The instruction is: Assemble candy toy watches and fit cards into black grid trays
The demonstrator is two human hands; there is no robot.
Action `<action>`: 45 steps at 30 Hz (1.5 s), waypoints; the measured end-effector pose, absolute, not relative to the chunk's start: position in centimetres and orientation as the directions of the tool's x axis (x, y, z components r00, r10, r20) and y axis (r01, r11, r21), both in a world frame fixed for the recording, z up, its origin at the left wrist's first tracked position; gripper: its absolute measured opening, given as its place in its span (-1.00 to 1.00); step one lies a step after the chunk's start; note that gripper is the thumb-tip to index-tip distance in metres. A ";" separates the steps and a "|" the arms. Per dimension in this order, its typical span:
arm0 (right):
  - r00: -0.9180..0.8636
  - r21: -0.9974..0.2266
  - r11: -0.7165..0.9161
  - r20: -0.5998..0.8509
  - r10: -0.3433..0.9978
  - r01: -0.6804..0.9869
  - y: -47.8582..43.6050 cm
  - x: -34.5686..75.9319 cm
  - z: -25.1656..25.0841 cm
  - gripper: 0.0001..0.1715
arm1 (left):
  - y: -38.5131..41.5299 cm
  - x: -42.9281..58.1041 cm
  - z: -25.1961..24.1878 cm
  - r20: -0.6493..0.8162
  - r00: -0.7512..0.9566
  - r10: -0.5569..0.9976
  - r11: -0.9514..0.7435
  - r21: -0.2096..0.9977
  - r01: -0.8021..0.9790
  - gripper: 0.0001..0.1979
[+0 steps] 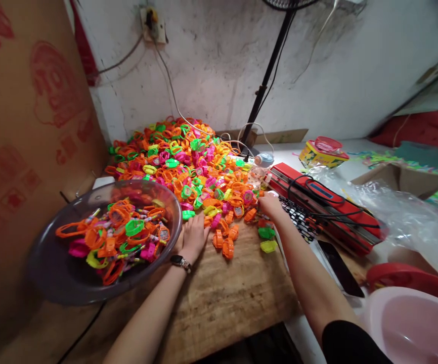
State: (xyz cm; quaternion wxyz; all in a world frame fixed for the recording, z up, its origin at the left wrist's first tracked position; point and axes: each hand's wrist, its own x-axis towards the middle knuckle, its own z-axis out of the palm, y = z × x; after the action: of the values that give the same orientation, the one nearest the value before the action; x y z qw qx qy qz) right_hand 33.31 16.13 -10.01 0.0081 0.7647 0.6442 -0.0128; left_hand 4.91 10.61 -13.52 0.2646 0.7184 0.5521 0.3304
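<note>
A big heap of toy watches [177,151] in orange, green, pink and yellow covers the back of the wooden table [237,293]. My left hand [195,235] lies with fingers stretched out at the heap's front edge, close beside the basin. At the heap's right edge is my right hand [270,205], its fingers curled in by an orange piece; what they hold, if anything, is hidden. Several loose orange watches [225,241] lie between the hands. A green watch [266,233] and a yellow watch [268,246] lie below my right hand. The dark translucent basin [48,275] contains more watches and small striped sticks.
A red sealing machine [317,202] with a black cable stands right of my right hand, near a phone [340,268]. A pink basin [416,323] is at front right, clear plastic [404,212] behind it. A cardboard box [33,126] borders the left; a fan pole [268,76] rises behind.
</note>
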 end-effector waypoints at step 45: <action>0.087 -0.760 0.317 0.438 0.895 0.568 -4.7 16.2 -1.7 -0.79 | 0.1 1.4 -4.7 0.015 0.419 0.908 0.271 0.742 -0.613 -0.69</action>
State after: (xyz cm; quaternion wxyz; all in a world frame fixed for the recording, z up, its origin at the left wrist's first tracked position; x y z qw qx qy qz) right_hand 16.16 -4.69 -1.72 -0.4805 0.5590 0.6539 -0.1702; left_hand 1.43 0.11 -4.75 0.7682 0.3457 0.2131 0.4949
